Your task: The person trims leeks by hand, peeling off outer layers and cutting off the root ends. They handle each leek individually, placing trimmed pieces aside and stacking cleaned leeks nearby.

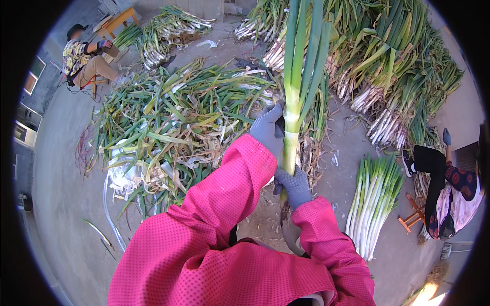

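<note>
One large green onion (291,114) stands upright before me, its green leaves pointing away and its pale stem towards me. My left hand (269,124), in a grey glove, holds it from the left around mid-stem. Lower down, my right hand (296,185), gloved in grey as well, is closed around the stem near the root end. The lowest part of the stem is partly hidden by my fingers. Below the hands a dark, curved thing, hard to make out, lies against the ground.
A heap of stripped onion leaves (183,111) spreads at left. Untrimmed green onions (383,69) are piled at upper right; cleaned green onions (371,206) lie at right. A person (90,57) sits at upper left, another person (440,183) at far right near a wooden stool (413,214).
</note>
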Available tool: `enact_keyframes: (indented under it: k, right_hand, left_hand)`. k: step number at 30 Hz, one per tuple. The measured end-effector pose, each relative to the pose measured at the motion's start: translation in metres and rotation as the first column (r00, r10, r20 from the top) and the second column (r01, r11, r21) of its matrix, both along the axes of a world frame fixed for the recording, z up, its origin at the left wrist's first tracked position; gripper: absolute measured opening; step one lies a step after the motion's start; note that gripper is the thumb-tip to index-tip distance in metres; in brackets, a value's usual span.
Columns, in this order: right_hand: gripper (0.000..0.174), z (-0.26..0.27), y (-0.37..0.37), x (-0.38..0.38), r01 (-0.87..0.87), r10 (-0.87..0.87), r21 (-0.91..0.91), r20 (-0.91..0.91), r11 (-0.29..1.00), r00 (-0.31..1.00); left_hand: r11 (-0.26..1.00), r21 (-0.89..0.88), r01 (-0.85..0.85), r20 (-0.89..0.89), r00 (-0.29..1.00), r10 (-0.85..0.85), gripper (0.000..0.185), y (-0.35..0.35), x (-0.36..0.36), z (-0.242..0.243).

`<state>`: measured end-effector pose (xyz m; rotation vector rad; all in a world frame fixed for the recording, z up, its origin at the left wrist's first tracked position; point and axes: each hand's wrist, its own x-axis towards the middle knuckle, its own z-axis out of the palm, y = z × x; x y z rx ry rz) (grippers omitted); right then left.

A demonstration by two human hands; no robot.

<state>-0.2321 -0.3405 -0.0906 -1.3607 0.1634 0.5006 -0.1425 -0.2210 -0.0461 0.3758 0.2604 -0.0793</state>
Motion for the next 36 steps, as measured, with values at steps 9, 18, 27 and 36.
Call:
enact_keyframes:
  k: [9, 18, 27, 36]
  right_hand:
    - [0.029, -0.002, 0.017, -0.008, 0.136, -0.105, -0.211, 0.149, 0.968, 0.983]
    - [0.032, 0.019, 0.093, -0.018, -0.02, 0.118, -0.422, 0.208, 0.906, 0.971]
    - [0.032, -0.003, 0.168, -0.025, -0.062, 0.174, -0.443, 0.217, 0.894, 0.961]
    - [0.04, -0.076, 0.065, -0.081, 0.307, -0.255, -0.486, 0.172, 0.818, 0.951]
  left_hand:
    - [0.524, 0.833, -0.18, 0.32, 0.928, -0.19, 0.057, 0.032, -0.019, -0.014]
    - [0.989, 0.073, -0.129, 0.305, 0.947, 0.101, 0.051, 0.122, -0.026, -0.031]
    - [0.934, -0.266, -0.237, -0.177, 0.965, 0.195, 0.024, 0.205, -0.039, -0.028]
    - [0.618, 0.098, -0.78, 0.441, 0.591, 0.676, 0.026, 0.469, -0.118, -0.053]
